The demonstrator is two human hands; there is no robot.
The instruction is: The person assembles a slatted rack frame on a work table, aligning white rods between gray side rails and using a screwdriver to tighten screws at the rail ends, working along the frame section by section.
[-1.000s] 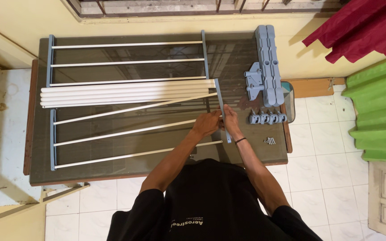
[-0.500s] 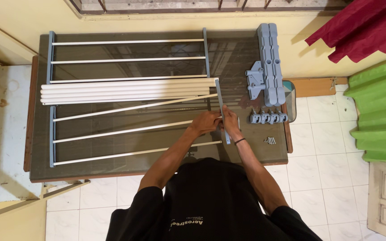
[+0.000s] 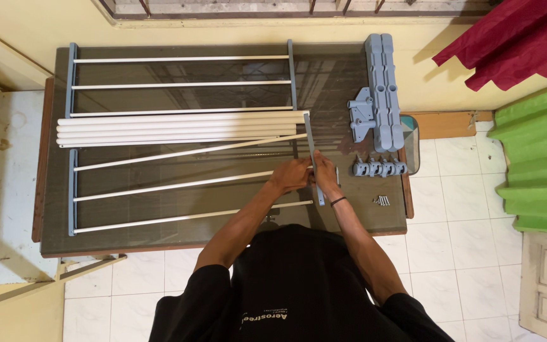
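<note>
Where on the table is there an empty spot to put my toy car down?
Bare glass lies between the upper rack and the tall grey blocks, and along the near table edge below the lowest rod. It is crowded around both hands, left hand and right hand, at the grey side bar, clips and screws.

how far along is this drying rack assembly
Done: the upper panel has three white rods seated in grey side bars at both ends.

In hand: the left hand and right hand meet at the grey side bar of the lower panel, whose three rods slant unevenly.

Left: the loose white rods, the long grey blocks, the small grey connectors and the screws lie unused.
</note>
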